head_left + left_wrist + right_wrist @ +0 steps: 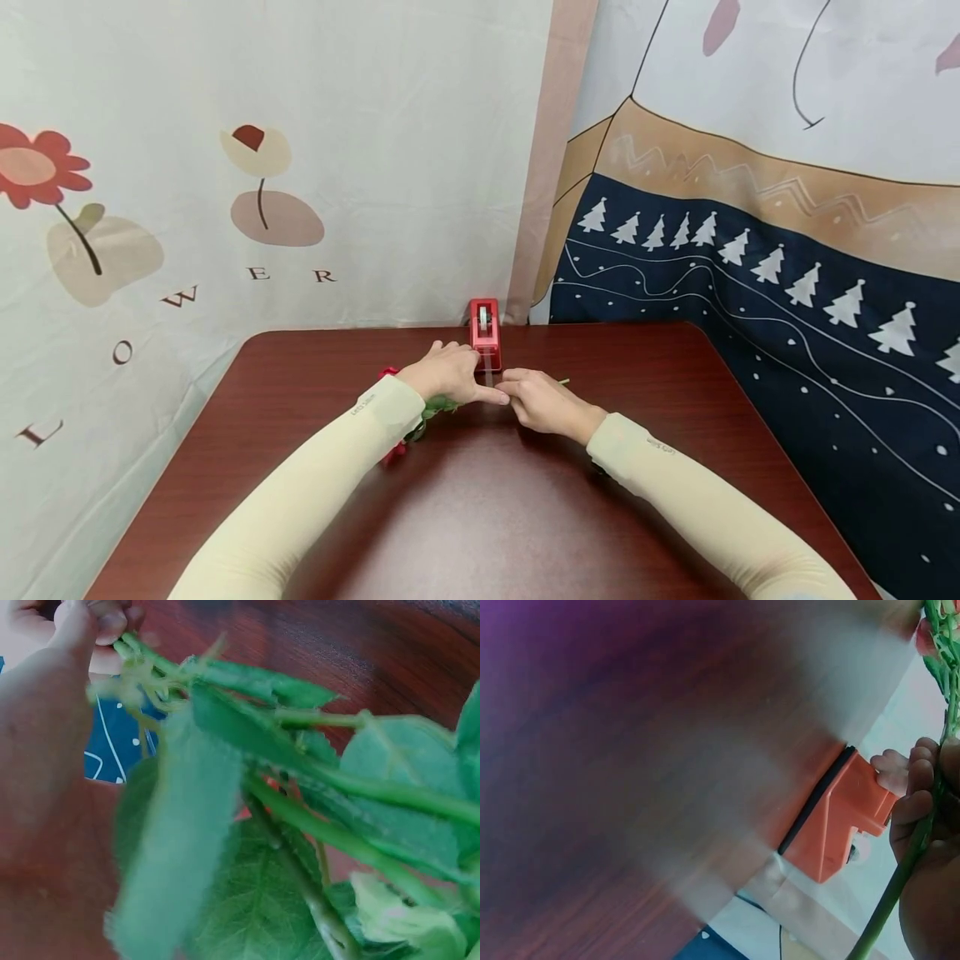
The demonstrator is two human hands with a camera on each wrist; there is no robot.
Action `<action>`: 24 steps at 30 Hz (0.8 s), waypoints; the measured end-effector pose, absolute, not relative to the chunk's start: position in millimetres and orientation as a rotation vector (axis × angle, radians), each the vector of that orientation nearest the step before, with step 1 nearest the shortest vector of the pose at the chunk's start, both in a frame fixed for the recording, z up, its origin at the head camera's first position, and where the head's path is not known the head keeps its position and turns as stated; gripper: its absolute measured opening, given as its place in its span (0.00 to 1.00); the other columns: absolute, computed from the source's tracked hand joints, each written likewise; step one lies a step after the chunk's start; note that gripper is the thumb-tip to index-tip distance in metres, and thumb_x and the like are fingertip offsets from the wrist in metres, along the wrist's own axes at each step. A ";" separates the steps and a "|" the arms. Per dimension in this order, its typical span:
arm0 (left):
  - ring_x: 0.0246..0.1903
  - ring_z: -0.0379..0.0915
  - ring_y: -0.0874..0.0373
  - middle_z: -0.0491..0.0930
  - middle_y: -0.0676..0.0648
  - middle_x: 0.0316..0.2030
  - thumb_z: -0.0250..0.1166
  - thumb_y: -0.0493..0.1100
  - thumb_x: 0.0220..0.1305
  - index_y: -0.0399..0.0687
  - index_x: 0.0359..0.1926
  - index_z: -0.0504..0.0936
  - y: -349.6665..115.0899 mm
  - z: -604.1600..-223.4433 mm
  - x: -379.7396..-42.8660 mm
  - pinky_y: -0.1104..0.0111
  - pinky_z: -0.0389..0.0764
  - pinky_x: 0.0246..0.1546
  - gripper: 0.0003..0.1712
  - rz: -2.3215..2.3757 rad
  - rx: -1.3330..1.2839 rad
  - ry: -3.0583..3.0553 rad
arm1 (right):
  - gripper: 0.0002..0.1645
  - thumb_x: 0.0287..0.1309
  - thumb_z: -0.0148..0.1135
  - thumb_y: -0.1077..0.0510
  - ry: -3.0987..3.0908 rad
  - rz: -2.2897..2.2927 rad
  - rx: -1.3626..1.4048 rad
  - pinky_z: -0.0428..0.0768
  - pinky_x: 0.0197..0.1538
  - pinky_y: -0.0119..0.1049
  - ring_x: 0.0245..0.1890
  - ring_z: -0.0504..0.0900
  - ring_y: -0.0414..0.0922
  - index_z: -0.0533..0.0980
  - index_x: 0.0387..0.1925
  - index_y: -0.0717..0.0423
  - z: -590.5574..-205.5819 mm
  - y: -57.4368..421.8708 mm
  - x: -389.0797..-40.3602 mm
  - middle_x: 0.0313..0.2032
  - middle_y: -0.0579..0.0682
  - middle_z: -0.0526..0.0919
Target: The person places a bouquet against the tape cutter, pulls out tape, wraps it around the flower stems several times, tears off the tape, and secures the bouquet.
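My right hand (546, 402) grips the green flower stems (889, 900); their cut end sticks out past the palm in the right wrist view. Red flower heads (394, 452) and green leaves (440, 405) lie to the left, partly hidden under my left forearm. A red tape dispenser (484, 333) stands by the far edge. From it a clear tape strip (489, 375) runs down toward the stems. My left hand (447, 373) has its fingers at the dispenser's left side, and its thumb reaches across to the right fingertips. Leaves (255, 900) fill much of the left wrist view.
The dark red wooden table (495, 517) has rounded far corners. Behind it hangs a pale curtain (420, 167) with printed flowers and letters. On the right, a patterned cloth (675, 275) with white trees drapes close to the table's side.
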State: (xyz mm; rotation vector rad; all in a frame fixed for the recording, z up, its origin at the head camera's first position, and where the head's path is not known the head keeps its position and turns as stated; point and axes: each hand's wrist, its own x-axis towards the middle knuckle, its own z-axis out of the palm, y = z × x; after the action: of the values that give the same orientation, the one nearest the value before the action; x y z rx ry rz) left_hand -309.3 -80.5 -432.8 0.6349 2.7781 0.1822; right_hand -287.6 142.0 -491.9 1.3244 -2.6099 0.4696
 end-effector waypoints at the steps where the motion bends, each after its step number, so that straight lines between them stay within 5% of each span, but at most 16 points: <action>1: 0.51 0.72 0.51 0.82 0.52 0.43 0.66 0.89 0.56 0.51 0.49 0.85 -80.8 -432.5 -309.0 0.54 0.67 0.60 0.48 0.180 0.635 2.776 | 0.16 0.68 0.62 0.69 -2.606 0.467 1.327 0.84 0.47 0.33 0.37 0.77 0.38 0.90 0.48 0.53 -492.3 142.2 -287.2 0.37 0.44 0.83; 9: 0.63 0.74 0.46 0.83 0.45 0.64 0.65 0.87 0.60 0.44 0.68 0.82 -84.1 -432.8 -307.6 0.48 0.66 0.72 0.58 0.135 0.665 2.744 | 0.13 0.71 0.64 0.68 -2.595 0.481 1.339 0.83 0.45 0.33 0.35 0.76 0.38 0.90 0.47 0.51 -493.1 145.1 -282.4 0.35 0.44 0.80; 15: 0.78 0.66 0.38 0.75 0.39 0.78 0.69 0.79 0.66 0.42 0.80 0.73 -91.1 -429.4 -302.3 0.37 0.53 0.84 0.58 0.139 0.705 2.680 | 0.10 0.74 0.67 0.64 -2.602 0.405 1.305 0.85 0.47 0.34 0.38 0.79 0.39 0.88 0.51 0.51 -499.5 142.7 -279.3 0.38 0.45 0.82; 18: 0.75 0.71 0.42 0.80 0.42 0.73 0.68 0.73 0.71 0.45 0.77 0.78 -95.0 -425.9 -300.6 0.39 0.57 0.83 0.48 0.186 0.746 2.654 | 0.10 0.74 0.68 0.63 -2.571 0.355 1.290 0.86 0.46 0.33 0.37 0.80 0.38 0.88 0.51 0.52 -501.4 141.6 -277.2 0.39 0.45 0.82; 21: 0.58 0.82 0.51 0.90 0.50 0.53 0.64 0.67 0.79 0.51 0.65 0.88 -97.8 -424.8 -303.2 0.48 0.71 0.73 0.31 0.256 0.833 2.622 | 0.09 0.73 0.70 0.63 -2.551 0.356 1.268 0.86 0.42 0.31 0.34 0.80 0.37 0.88 0.51 0.52 -500.7 141.5 -275.4 0.39 0.45 0.82; 24: 0.37 0.80 0.59 0.85 0.56 0.31 0.59 0.59 0.84 0.53 0.52 0.92 -99.4 -426.7 -307.6 0.57 0.81 0.55 0.21 0.328 0.919 2.573 | 0.09 0.73 0.70 0.63 -2.533 0.372 1.259 0.86 0.41 0.29 0.33 0.80 0.36 0.87 0.51 0.52 -499.2 141.5 -274.2 0.39 0.45 0.82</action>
State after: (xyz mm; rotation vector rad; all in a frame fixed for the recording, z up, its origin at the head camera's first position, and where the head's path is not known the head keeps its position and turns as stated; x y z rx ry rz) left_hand -307.6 -99.4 -426.7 0.9188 2.5732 0.3284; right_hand -274.2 141.5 -499.2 1.2591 -2.5334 0.3723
